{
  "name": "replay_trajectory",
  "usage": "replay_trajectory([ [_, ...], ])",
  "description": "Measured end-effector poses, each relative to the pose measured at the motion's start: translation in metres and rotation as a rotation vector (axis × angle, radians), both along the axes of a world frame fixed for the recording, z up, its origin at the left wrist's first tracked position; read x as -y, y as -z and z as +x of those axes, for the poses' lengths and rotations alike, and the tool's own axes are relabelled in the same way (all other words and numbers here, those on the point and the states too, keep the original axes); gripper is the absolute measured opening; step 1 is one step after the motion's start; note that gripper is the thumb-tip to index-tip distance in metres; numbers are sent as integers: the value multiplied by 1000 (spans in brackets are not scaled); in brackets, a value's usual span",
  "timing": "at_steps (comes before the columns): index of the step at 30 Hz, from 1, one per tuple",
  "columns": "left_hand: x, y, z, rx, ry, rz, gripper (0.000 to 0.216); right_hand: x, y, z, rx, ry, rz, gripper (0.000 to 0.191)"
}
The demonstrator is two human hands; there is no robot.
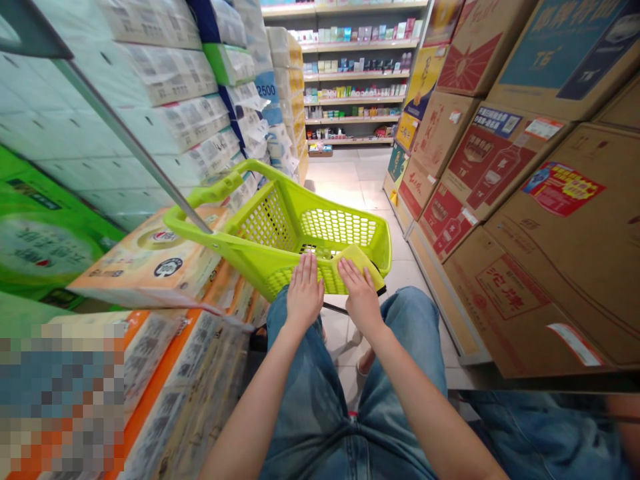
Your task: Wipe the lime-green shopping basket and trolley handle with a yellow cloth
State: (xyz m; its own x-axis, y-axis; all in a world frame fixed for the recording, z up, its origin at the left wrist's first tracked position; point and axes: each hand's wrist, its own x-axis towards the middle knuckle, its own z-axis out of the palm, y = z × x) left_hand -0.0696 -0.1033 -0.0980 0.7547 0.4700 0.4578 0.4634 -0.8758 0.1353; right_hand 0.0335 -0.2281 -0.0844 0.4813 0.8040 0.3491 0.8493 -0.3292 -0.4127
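Observation:
A lime-green plastic shopping basket (280, 220) stands tilted in the aisle in front of my knees, its long handle (210, 197) pointing up to the left. My left hand (304, 293) lies flat, fingers stretched out, against the basket's near wall. My right hand (359, 293) rests beside it, fingers extended onto the basket's near rim and a green flap there. Neither hand holds anything. My legs in blue jeans (320, 400) are below the hands.
Stacked packs of tissue paper (165, 73) wall the left side; orange-and-white packs (165, 373) lie low at left. Cardboard cartons (525, 200) are piled along the right. The tiled aisle floor (350, 180) runs ahead to product shelves (355, 73). A grey metal bar (125, 143) crosses diagonally at left.

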Motion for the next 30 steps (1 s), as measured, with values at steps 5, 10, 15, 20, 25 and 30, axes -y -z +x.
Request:
replay_trajectory([
  [5,0,0,1,1,1,10,64,55,24,38,-34,156,58,90],
  [10,-1,3,1,4,-1,19,64,70,35,51,-101,228,115,86],
  [15,-2,4,1,10,3,21,64,27,12,18,-44,259,27,81],
  [20,-1,1,0,-3,1,-2,63,-38,-14,-18,-47,76,-48,66],
  [25,-1,1,-1,-12,2,2,65,-46,-13,-20,-43,-3,11,65],
  [30,0,2,0,4,-5,15,65,4,3,8,29,26,44,81],
])
